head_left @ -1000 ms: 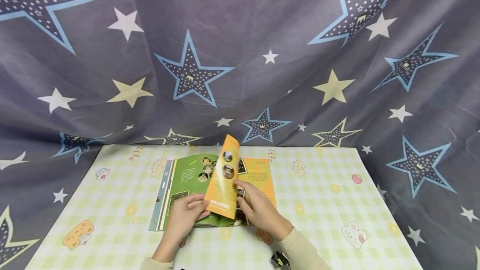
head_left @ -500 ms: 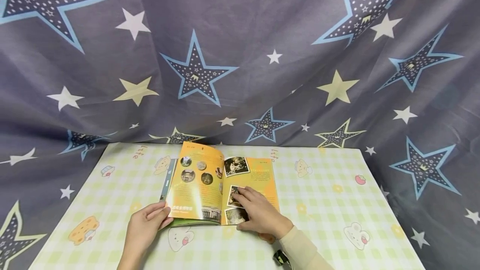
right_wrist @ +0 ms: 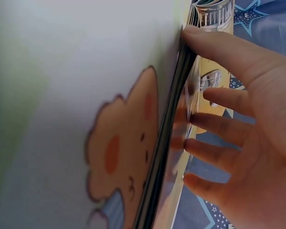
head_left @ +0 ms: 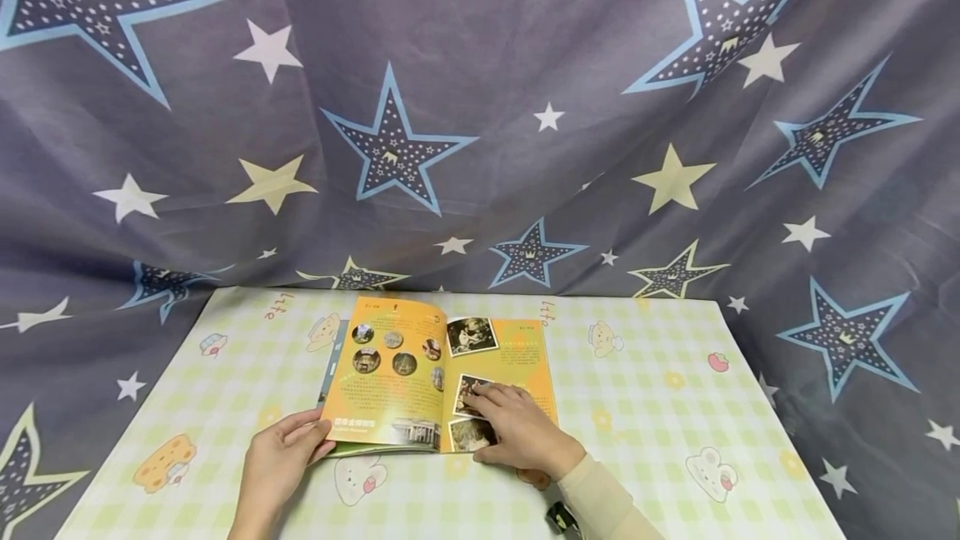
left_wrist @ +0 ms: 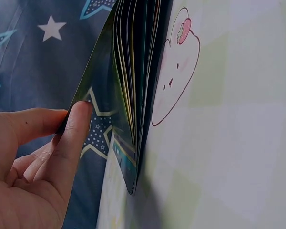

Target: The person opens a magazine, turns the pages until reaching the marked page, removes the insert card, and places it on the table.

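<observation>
A magazine (head_left: 386, 373) lies spread on the table, showing orange pages with round pictures on the left and framed photos on the right. My left hand (head_left: 281, 457) pinches the lower outer corner of the left page between thumb and fingers. In the left wrist view that page (left_wrist: 88, 71) stands lifted away from the stack of pages beneath, with the left hand (left_wrist: 43, 157) at its edge. My right hand (head_left: 521, 432) rests on the lower part of the right page, partly covering two photos. The right wrist view shows the right hand (right_wrist: 248, 119) with fingers spread, fingertips on the page and thumb by the lower edge.
Under the magazine is a table (head_left: 637, 440) with a green-checked cover printed with cartoon animals. A dark curtain (head_left: 480, 107) with stars hangs behind it. Near the right sleeve (head_left: 600, 494) is a small black object (head_left: 561, 517).
The orange page has swung over from right to left and now lies lower. My left hand has moved left with its corner; my right hand has gone from the turning page onto the right page.
</observation>
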Demonstrator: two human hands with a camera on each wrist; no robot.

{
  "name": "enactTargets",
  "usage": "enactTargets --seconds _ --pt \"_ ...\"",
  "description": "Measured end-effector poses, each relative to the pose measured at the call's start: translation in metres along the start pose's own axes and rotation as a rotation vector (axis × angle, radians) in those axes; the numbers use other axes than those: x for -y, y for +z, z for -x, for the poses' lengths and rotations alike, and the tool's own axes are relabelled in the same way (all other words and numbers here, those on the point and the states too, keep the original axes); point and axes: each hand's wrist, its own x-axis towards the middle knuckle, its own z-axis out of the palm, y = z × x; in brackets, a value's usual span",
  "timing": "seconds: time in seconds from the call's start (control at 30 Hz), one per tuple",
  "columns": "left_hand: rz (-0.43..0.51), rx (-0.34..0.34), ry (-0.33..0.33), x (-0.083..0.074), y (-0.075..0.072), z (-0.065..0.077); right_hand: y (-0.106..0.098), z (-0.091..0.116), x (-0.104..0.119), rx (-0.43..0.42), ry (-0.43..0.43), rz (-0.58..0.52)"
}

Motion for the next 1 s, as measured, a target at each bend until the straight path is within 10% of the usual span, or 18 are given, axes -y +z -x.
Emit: enactTargets --seconds 0.6,1.0 --pt "-0.02 -0.004 0.0 0.0 0.001 -0.002 -0.012 0.025 -0.014 -0.112 -0.106 0.05" --pt "-0.205 -0.081 0.101 -0.009 0.006 -0.001 -0.017 0.044 -0.047 -0.599 0.036 0.01"
